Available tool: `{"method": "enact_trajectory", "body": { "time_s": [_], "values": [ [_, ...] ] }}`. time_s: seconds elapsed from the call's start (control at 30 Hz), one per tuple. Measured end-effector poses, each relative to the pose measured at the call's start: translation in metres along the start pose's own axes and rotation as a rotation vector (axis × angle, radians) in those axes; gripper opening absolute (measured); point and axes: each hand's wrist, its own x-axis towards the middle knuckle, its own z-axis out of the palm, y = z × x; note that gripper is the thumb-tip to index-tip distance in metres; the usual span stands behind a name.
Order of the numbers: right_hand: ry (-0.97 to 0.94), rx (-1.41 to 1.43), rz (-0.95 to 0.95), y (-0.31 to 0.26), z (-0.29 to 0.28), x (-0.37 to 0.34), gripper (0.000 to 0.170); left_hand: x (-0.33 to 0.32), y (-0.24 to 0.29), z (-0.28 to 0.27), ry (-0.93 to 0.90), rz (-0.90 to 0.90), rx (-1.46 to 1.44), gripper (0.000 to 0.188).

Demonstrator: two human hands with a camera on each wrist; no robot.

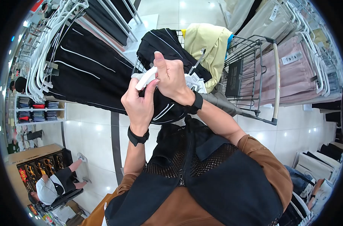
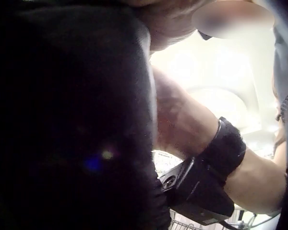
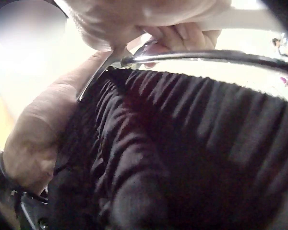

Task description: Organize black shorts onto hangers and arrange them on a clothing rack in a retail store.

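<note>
Both hands are raised close together in the head view, in front of a shopping cart. My left hand (image 1: 137, 105) pinches one end of a white hanger (image 1: 146, 79) between thumb and fingers. My right hand (image 1: 172, 77) has its fingers curled round the hanger's other part, thumb pointing up. Below the hands hangs a black garment (image 3: 182, 129) with a gathered waistband, seen close in the right wrist view. A metal bar (image 3: 206, 55) with a clip (image 3: 97, 75) runs along its top edge. Dark cloth (image 2: 72, 115) fills much of the left wrist view.
A wire shopping cart (image 1: 275, 83) holds a pale yellow garment (image 1: 207, 41) and dark clothes with white piping. Black trousers (image 1: 85, 64) hang on a rack at the left, pink trousers (image 1: 280, 71) at the right. A person (image 1: 53, 188) is at the lower left.
</note>
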Motion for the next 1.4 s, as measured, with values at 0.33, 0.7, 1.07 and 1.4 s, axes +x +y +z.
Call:
{"method": "enact_trajectory", "body": {
  "time_s": [0.33, 0.7, 1.07, 1.4],
  "values": [
    [-0.236, -0.044, -0.169, -0.02, 0.001, -0.018, 0.024, -0.014, -0.009, -0.058, -0.056, 0.015, 0.077, 0.011],
    [-0.922, 0.113, 0.248, -0.003, -0.005, -0.053, 0.052, -0.028, -0.091, -0.213, 0.286, 0.003, -0.188, 0.017],
    [-1.195, 0.221, 0.315, 0.041, 0.119, -0.05, 0.044, 0.03, -0.131, -0.278, 0.176, 0.229, -0.27, 0.029],
    [-1.393, 0.554, 0.596, -0.052, 0.136, -0.039, 0.025, 0.069, -0.295, -0.24, 0.143, -0.06, -0.886, 0.043]
  ]
}}
